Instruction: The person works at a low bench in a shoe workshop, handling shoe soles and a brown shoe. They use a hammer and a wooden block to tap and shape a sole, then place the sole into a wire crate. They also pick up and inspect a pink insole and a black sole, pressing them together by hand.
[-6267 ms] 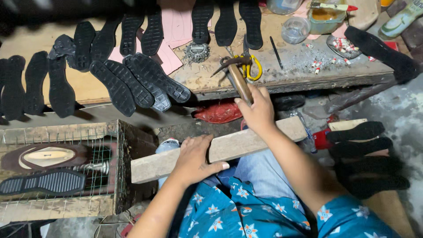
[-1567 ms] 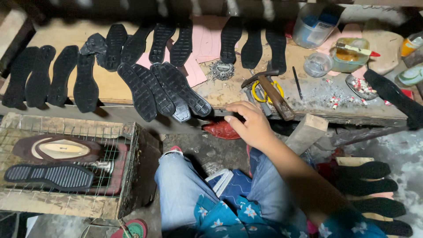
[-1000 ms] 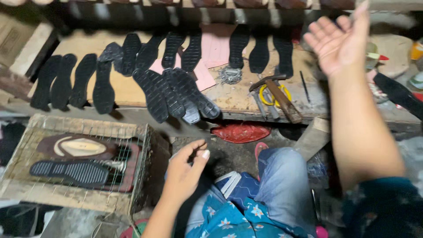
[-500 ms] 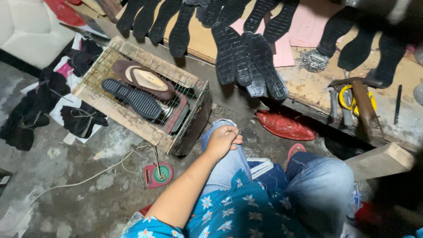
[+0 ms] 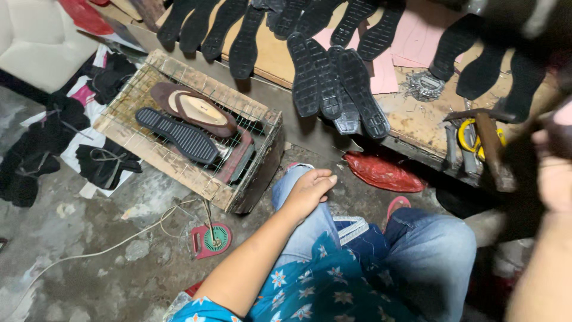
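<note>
My left hand (image 5: 310,188) rests on my left knee in blue jeans, fingers loosely together, holding nothing. My right hand (image 5: 551,173) is a blurred shape at the right edge, raised close to the camera; what it holds cannot be made out. A hammer (image 5: 488,140) with a wooden handle lies on the workbench (image 5: 417,113) just left of that hand. Several black rubber shoe soles (image 5: 333,77) lie across the bench, three overlapping at its front edge.
A wire-topped wooden crate (image 5: 196,137) stands to my left, with a ribbed black sole (image 5: 179,134) and a brown insole (image 5: 196,110) on it. A red round device (image 5: 211,240) with a white cord lies on the concrete floor. Black shoe uppers (image 5: 107,164) lie further left.
The view has swung left and down toward the floor and crate. My left hand has settled on my knee. My right hand, earlier raised open, is now a blur at the right edge.
</note>
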